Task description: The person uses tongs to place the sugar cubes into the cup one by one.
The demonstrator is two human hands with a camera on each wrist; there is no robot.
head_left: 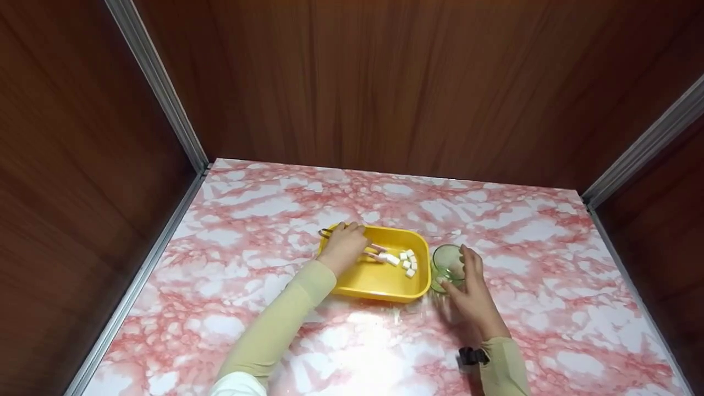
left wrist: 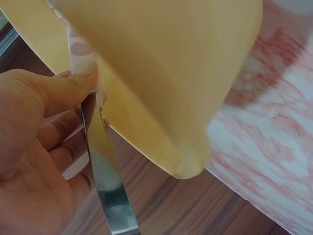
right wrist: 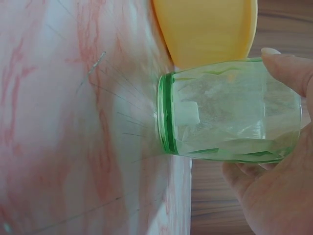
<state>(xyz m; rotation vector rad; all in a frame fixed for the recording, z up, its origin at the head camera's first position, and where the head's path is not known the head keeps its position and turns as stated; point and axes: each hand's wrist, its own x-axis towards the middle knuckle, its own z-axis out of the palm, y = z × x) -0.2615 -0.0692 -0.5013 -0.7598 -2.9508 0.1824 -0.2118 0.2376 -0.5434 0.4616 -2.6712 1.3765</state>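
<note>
My left hand (head_left: 345,250) pinches a pair of tongs (left wrist: 104,166) over the yellow tray (head_left: 379,286), thumb on top in the left wrist view. The pale arms of the tongs reach into the tray, and their tips meet a white piece (head_left: 390,259), perhaps two cubes together. Just right of it, several white cubes (head_left: 406,264) lie on the tray's floor. Beside the tray's right end, my right hand (head_left: 474,294) holds a clear green drinking glass (right wrist: 230,115) round its upper part. One white cube (right wrist: 188,113) rests at the bottom of the glass, which stands upright on the table.
The table (head_left: 253,220) has a red-and-white marbled top. Brown wood-grain panels (head_left: 357,93) enclose it at the back and sides, with metal strips (head_left: 159,82) at the corners. A small white bit (head_left: 456,232) lies behind the glass.
</note>
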